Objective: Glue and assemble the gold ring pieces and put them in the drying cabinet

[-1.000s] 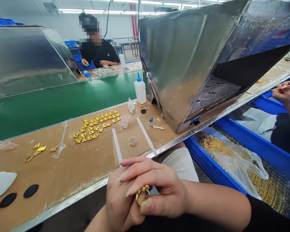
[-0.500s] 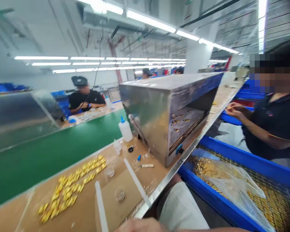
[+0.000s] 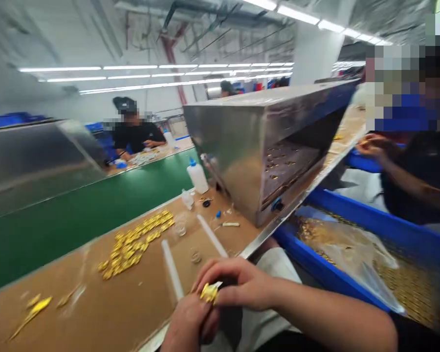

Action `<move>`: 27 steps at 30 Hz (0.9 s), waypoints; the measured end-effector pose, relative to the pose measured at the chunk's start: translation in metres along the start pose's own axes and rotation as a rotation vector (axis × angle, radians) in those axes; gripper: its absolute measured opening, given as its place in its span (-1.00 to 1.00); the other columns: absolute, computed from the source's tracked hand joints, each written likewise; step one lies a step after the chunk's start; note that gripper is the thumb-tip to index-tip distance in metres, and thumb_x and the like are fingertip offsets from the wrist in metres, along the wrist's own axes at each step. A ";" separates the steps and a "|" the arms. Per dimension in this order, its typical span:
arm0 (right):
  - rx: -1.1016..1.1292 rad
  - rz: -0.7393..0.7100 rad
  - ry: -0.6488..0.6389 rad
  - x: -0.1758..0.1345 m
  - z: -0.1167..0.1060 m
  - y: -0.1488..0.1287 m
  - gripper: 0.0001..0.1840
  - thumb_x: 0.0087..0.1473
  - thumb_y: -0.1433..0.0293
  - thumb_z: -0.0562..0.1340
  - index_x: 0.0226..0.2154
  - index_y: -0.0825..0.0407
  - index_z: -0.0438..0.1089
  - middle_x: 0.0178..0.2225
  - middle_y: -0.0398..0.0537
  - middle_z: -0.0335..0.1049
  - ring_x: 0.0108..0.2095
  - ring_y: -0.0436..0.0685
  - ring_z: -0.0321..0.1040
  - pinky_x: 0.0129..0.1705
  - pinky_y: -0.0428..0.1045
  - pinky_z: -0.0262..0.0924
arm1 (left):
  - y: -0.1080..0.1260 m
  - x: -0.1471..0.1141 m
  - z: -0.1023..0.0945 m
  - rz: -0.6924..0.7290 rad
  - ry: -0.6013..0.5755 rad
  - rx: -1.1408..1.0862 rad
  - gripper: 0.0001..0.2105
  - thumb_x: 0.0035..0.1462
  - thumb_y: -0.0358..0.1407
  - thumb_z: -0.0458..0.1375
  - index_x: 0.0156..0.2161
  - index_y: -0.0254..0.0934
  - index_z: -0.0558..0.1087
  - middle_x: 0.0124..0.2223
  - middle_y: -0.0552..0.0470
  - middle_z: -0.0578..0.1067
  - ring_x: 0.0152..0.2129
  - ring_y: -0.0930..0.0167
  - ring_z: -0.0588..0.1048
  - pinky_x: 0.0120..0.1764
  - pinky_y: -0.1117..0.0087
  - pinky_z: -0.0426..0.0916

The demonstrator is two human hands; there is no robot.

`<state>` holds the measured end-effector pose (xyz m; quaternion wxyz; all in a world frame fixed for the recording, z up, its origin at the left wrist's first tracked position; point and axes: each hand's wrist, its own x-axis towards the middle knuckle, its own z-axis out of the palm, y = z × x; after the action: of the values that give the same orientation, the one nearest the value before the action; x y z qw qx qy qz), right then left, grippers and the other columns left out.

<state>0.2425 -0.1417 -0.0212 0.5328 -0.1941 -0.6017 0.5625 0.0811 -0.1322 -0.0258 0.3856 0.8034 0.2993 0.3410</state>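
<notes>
Low in the view, over the table's front edge, my hands are together around a small shiny gold-coloured piece (image 3: 209, 293). My right hand (image 3: 247, 283) pinches it between thumb and fingers, coming in from the right. Close against the piece sits my left hand (image 3: 192, 315), its fingers curled and partly hidden; it appears to grip the piece too. A small pale bit shows beside the gold. Beyond my hands, a small clear cup (image 3: 195, 256) stands between two white strips (image 3: 172, 269) on the table. Several similar gold pieces (image 3: 135, 247) lie in rows to the left.
A metal hood (image 3: 225, 151) stands at centre, with white bottles (image 3: 197, 177) and a pale-handled tool (image 3: 230, 224) nearby. Behind runs a green belt (image 3: 77, 215). Right, a blue bin (image 3: 352, 210) holds gold pieces and a plastic bag (image 3: 352, 249). Co-workers sit right and across the belt.
Both my hands have come up into view with the gold piece held between them; before, only part of one hand showed at the bottom edge. The camera view has shifted slightly.
</notes>
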 end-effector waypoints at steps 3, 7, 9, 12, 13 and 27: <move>0.187 0.057 0.106 -0.006 0.002 -0.003 -0.64 0.16 0.14 0.49 -0.11 0.05 0.65 -0.06 0.02 0.57 -0.01 0.11 0.51 0.19 0.06 0.32 | 0.007 -0.018 -0.011 -0.104 -0.027 -0.112 -0.37 0.52 0.05 -0.32 -0.56 -0.18 0.16 -0.65 0.12 0.06 -0.75 0.45 0.08 -0.72 0.42 0.11; 0.476 0.166 0.230 -0.005 0.016 -0.007 -0.61 0.10 0.11 0.54 -0.16 0.05 0.66 -0.08 -0.01 0.56 -0.06 0.08 0.49 0.14 0.02 0.30 | 0.028 -0.013 -0.024 0.003 0.048 -0.095 -0.52 0.47 0.05 -0.01 -0.44 -0.19 0.30 -0.55 0.12 0.24 -0.63 0.44 0.24 -0.59 0.44 0.18; 0.581 0.214 0.268 -0.005 0.024 -0.012 -0.58 0.04 0.12 0.57 -0.16 0.07 0.67 -0.06 0.02 0.56 -0.07 0.08 0.50 0.13 0.01 0.30 | 0.038 -0.013 -0.033 0.126 0.164 0.088 -0.69 0.41 -0.15 0.18 -0.39 -0.18 0.34 -0.51 0.15 0.30 -0.61 0.46 0.30 -0.54 0.46 0.22; 0.661 0.256 0.290 -0.005 0.031 -0.020 -0.55 0.01 0.13 0.59 -0.16 0.10 0.67 -0.05 0.04 0.58 -0.07 0.07 0.50 0.15 0.01 0.30 | 0.048 -0.016 -0.042 0.351 0.363 0.371 -0.85 0.32 -0.40 0.30 -0.26 -0.20 0.41 -0.40 0.15 0.41 -0.55 0.49 0.39 -0.50 0.49 0.32; 0.677 0.274 0.294 -0.005 0.033 -0.023 -0.54 0.01 0.13 0.58 -0.15 0.10 0.67 -0.07 0.04 0.59 -0.08 0.07 0.50 0.13 -0.01 0.31 | 0.050 -0.017 -0.043 0.412 0.432 0.448 -0.85 0.29 -0.44 0.34 -0.21 -0.22 0.45 -0.33 0.12 0.45 -0.50 0.49 0.44 -0.46 0.49 0.38; 0.834 0.371 0.260 -0.010 0.047 -0.013 -0.58 0.05 0.15 0.56 -0.17 0.09 0.61 -0.27 -0.06 0.57 -0.26 0.02 0.44 -0.11 -0.06 0.32 | 0.053 -0.023 -0.036 0.364 0.546 0.477 -0.76 0.32 -0.56 0.31 -0.06 -0.16 0.63 0.05 0.01 0.49 -0.27 0.45 0.51 -0.27 0.40 0.47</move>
<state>0.2111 -0.1760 -0.0045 0.5269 -0.1365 -0.2077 0.8128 0.0511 -0.1623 0.0278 0.0279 0.7900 0.3147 0.5255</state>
